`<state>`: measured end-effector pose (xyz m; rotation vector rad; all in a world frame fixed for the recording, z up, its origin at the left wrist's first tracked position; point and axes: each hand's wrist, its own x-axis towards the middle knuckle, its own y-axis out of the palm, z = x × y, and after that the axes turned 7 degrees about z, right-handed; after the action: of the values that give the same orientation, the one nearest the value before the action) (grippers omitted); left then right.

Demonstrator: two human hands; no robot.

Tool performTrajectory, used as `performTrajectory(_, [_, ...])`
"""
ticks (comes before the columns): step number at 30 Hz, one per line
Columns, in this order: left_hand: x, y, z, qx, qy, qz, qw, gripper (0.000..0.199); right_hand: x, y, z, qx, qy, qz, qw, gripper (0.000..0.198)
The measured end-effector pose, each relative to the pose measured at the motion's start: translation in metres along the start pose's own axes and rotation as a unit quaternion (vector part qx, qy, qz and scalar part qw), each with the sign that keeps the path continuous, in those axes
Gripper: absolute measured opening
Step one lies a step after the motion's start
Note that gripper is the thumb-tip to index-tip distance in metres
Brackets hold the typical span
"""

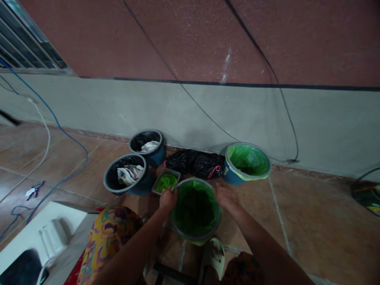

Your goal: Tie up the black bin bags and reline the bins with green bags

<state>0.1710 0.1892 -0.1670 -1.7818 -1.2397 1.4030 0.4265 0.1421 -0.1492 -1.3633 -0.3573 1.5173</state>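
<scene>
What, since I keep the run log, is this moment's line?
left hand: at front bin rim | right hand: at opposite rim | green liner: inside

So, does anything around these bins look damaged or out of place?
Yes: pale scuffs break up the plain red wall, and what look like keys lie on the floor beside a blue cable, an odd place for them.

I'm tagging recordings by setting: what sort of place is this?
Probably a home, perhaps a room or porch; I can't tell which. Signs: the brown tiled floor, the red-and-pale-grey painted wall and the pale-barred window at upper left.
</scene>
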Motion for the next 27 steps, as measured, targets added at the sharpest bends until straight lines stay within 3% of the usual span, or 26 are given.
performTrajectory(3, [0.02, -0.003, -0.025, -0.001, 0.066, -0.023, 0.998, 0.037, 0.009, 0.004, 0.017, -0.024, -0.046, -0.004, 0.999, 0.049])
performTrajectory(7, [0.048, 0.003, -0.048, -0.043, 0.047, 0.035, 0.997, 0.036, 0.02, 0.011, 0.018, -0.049, -0.038, 0.018, 0.998, 0.044])
performTrajectory(13, [0.067, 0.017, -0.044, -0.141, 0.0, 0.041, 0.989, 0.031, 0.044, 0.017, 0.001, -0.015, -0.035, 0.014, 0.999, 0.042])
performTrajectory(17, [0.071, 0.014, -0.044, -0.188, -0.032, 0.065, 0.98, 0.029, 0.055, 0.019, -0.003, 0.031, -0.051, 0.012, 0.998, 0.038])
performTrajectory(22, [0.056, -0.002, -0.033, -0.179, -0.024, 0.067, 0.981, 0.032, 0.049, 0.019, -0.004, 0.01, -0.029, 0.016, 0.999, 0.039])
performTrajectory(26, [0.008, 0.003, 0.01, -0.158, -0.066, 0.01, 0.985, 0.042, 0.036, 0.022, -0.01, 0.007, -0.002, 0.027, 1.0, 0.042])
performTrajectory(27, [-0.008, 0.01, 0.023, -0.167, -0.08, 0.021, 0.982, 0.042, 0.032, 0.023, -0.012, 0.015, -0.003, 0.034, 0.999, 0.041])
